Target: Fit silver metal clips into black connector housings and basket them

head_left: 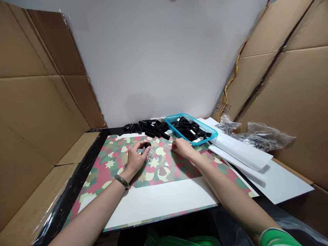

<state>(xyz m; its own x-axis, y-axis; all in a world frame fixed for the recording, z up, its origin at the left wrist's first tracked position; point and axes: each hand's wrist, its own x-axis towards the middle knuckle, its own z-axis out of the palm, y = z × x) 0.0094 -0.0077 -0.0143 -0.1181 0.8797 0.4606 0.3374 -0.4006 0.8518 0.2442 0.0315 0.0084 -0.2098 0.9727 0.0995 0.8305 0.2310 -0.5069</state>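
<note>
Green sleeve cuff [278,238] at the lower frame edge, on the person's right arm, which reaches forward to the camouflage-patterned mat [115,157]. On the mat, the left hand [135,159], with a green bangle [122,181] at its wrist, is clenched around a small black part [147,145], pinching it between thumb and fingertips; its exact shape is partly hidden. The right hand [182,147] rests curled near the mat's far edge; whether it grasps anything cannot be told from this angle. Tiny silver pieces [150,156] lie scattered between the hands, with a white fragment [166,164] just beyond them. Black plastic parts [151,128] are heaped past the mat's far edge, beside a turquoise basket [179,118] of similar parts. Right of the mat lie white sheets [238,147] and clear bags of metal parts [258,141]. Risk: a careless wrist sweep could scatter the silver pieces, and a loose pinch could drop the black part among them.
</note>
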